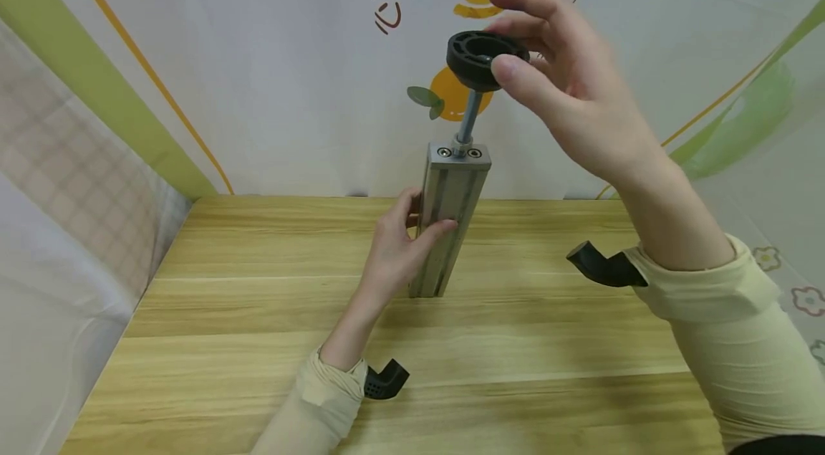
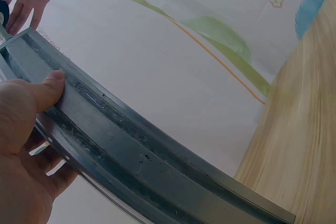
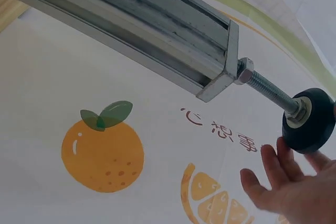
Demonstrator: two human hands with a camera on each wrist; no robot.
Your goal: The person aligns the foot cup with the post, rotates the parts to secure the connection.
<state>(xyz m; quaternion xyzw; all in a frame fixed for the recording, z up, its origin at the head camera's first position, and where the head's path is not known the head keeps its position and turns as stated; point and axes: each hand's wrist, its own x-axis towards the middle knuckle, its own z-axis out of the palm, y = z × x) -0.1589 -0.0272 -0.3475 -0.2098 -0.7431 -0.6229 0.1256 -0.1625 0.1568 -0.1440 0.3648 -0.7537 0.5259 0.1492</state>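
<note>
A grey aluminium profile (image 1: 447,193) stands upright on the wooden table, its top plate held by two screws. My left hand (image 1: 401,247) grips it around the middle, thumb across the grooved face and fingers behind. From the top plate rises a threaded rod with a nut (image 3: 244,71), carrying a black round levelling foot (image 1: 467,68). My right hand (image 1: 580,79) holds that foot by its rim, thumb at the near side and fingers at the far side. In the right wrist view, fingertips (image 3: 283,144) touch the foot's edge while other fingers spread away.
Behind the table (image 1: 258,340) hangs a white curtain (image 1: 290,82) printed with oranges and writing. A black curved piece is on each sleeve, one at the left wrist (image 1: 387,380) and one at the right wrist (image 1: 602,269).
</note>
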